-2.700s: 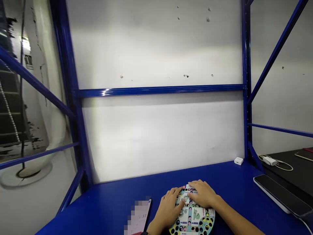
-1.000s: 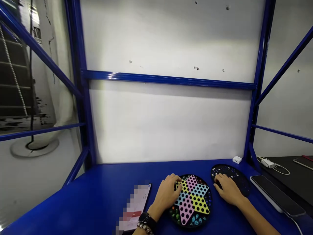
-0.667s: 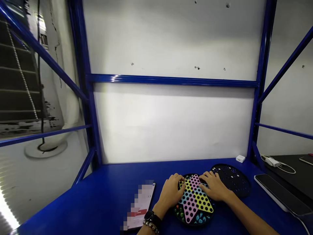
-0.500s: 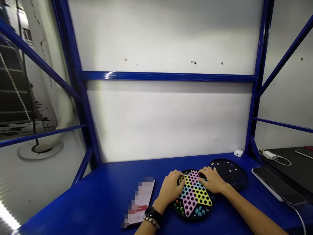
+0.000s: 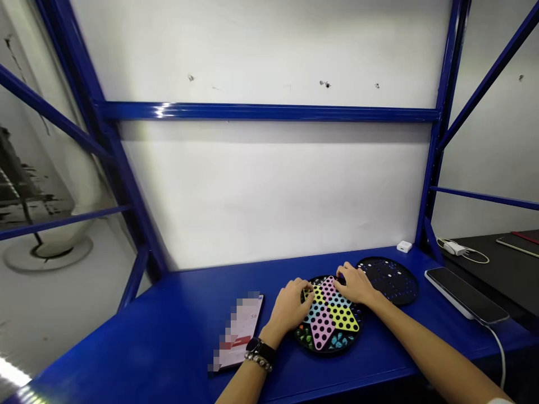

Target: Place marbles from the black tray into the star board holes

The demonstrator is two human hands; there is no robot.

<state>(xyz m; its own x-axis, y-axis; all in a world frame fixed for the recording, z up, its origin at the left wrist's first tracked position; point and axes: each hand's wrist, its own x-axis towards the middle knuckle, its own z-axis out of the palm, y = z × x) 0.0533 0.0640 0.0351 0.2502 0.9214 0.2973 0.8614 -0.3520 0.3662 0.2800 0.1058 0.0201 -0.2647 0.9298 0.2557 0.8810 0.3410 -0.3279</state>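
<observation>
A round black Chinese checkers board lies on the blue table, its pink, yellow and light-blue star dotted with dark holes. Small coloured pieces fill compartments around the star, green and teal ones at the near side. My left hand is over the board's left rim, its fingers curled and thumb close to the fingertips. At the far right rim is my right hand, fingers bent down beside the star's far pink point. Whatever lies between the fingertips of either hand is hidden or too small to make out.
A round black lid with white and blue marks lies behind my right hand. Left of the board is a lit phone. A dark phone on a white block and a white charger sit right. Blue frame posts surround the table.
The camera view has shifted, so the scene sits higher and further left. Both hands stay at the far part of the board, and my left thumb is closer to its fingers.
</observation>
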